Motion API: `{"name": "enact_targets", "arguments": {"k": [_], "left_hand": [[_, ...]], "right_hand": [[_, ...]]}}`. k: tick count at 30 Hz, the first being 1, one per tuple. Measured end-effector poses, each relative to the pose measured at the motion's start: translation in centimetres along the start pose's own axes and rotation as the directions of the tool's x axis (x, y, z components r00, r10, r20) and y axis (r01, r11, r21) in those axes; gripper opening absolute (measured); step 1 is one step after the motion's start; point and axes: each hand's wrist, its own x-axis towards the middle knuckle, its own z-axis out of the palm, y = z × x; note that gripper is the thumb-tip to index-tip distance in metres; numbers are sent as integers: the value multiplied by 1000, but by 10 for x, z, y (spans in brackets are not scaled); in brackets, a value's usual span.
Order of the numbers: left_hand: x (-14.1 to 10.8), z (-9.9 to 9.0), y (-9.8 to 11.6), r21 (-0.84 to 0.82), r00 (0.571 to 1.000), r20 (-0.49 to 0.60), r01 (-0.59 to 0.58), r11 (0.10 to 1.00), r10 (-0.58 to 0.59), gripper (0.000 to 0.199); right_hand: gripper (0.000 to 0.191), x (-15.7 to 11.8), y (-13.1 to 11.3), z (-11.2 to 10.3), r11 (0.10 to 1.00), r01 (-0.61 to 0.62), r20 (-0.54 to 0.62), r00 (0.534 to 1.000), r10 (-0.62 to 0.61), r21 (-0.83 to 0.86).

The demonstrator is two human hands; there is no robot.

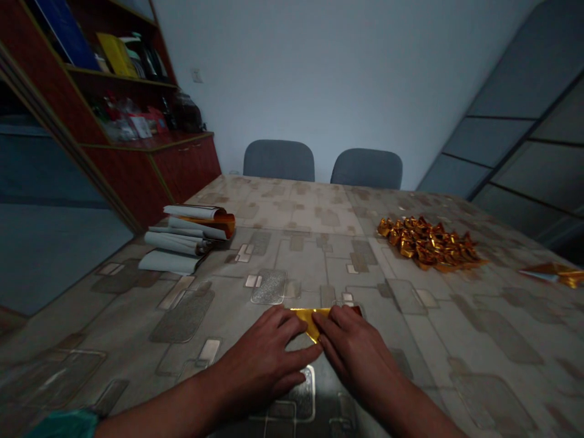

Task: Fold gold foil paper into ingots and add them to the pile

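gold foil (310, 317) lies folded on the table (479, 328), pinned by the flat, open left hand (262, 359) and right hand (360, 359); far right of the foil sits a finished heap of gold pieces (426, 243), far left, curled sheets (187, 234) remain unfolded.

A folded gold foil sheet (310, 316) is laid flat on the patterned table cover (410, 365), its long top edge level, a point angled downward, a dark red edge showing at the right, and it is partly hidden beneath the left hand (262, 359) and right hand (356, 356).
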Motion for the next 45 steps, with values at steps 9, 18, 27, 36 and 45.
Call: {"name": "enact_targets", "arguments": {"k": [9,18,27,36,45], "left_hand": [[0,-3,-1,-4,1000,16,-8,1000,8,42],[-3,-1,0,-18,999,-32,-10,1000,10,38],[-4,-4,-2,-51,999,27,36,998,-35,40],[-9,1,-1,-2,995,41,92,996,-92,35],[18,-9,1,-27,991,20,136,990,-135,40]], "right_hand": [[32,3,3,0,998,-38,9,999,38,-49],[30,4,40,-7,962,-197,-117,968,221,190],[4,12,63,-24,900,-313,23,947,321,303],[11,13,55,-21,777,-301,156,953,258,553],[20,14,34,-14,410,-267,131,934,331,872]]}}
